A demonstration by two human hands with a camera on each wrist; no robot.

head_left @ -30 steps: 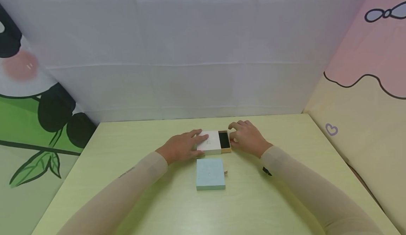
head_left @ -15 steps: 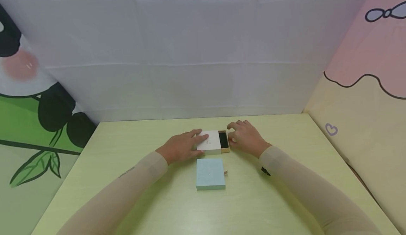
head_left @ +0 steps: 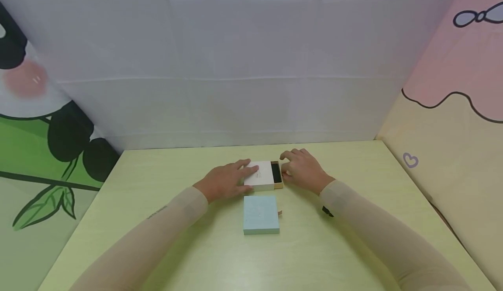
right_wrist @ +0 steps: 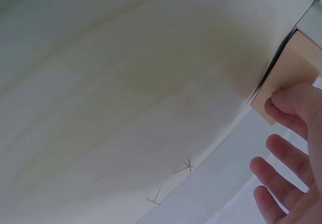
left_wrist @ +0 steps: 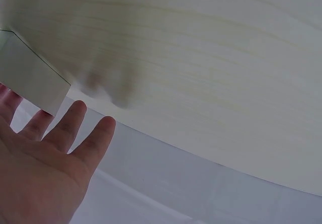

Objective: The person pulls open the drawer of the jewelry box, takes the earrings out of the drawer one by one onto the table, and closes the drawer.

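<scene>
A small white box point(head_left: 264, 176) lies on the table with its tan drawer point(head_left: 277, 174) partly out on the right, showing a black inside. My left hand point(head_left: 225, 181) rests on the box's left end, fingers spread and fairly straight, thumb by the front edge. In the left wrist view two fingers reach past the end of the box point(left_wrist: 35, 73). At the drawer's outer end is my right hand point(head_left: 306, 171). Seen from the right wrist, its thumb and forefinger pinch at the tan drawer front point(right_wrist: 297, 65), and whatever lies between their tips is hidden. The other fingers hang loose.
A light blue box point(head_left: 261, 214) with a short brown tab point(head_left: 280, 213) on its right lies just in front of the white one. The pale wooden table point(head_left: 165, 168) meets a white cloth backdrop point(head_left: 243, 64) behind. Painted walls point(head_left: 448, 160) flank both sides.
My right hand has moved slightly left, and the drawer has slid a little further into the white box. The left hand and the blue box hold their places.
</scene>
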